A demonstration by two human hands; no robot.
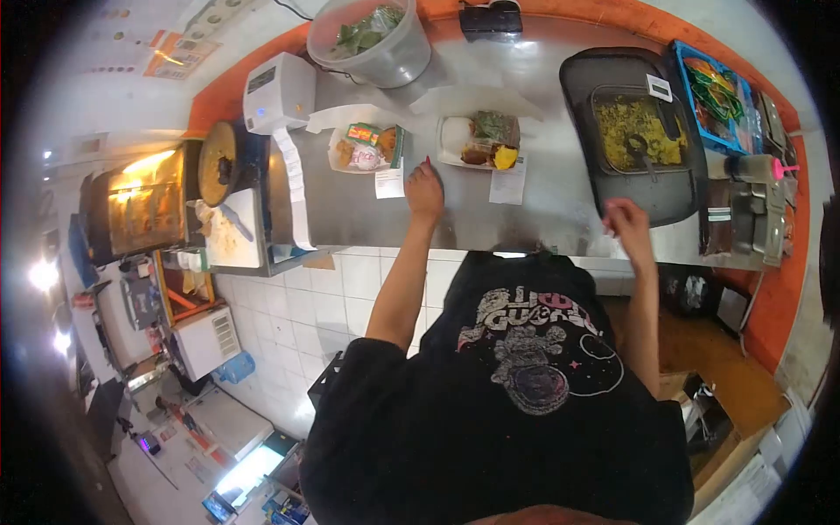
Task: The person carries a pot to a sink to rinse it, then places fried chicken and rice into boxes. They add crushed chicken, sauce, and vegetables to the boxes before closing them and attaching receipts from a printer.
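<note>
Left hand flat on table, grip open, empty; slip just beside at 9 o'clock (handle by corner, dry fingers), food tray at 11. Right hand at rice tray edge, blurred: cannot tell grip.

Head-worn fisheye, seemingly straight down, close over counter

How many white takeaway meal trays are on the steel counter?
2. One meal tray sits beside the receipt printer, the other tray just right of it, both beyond the left hand.
</note>
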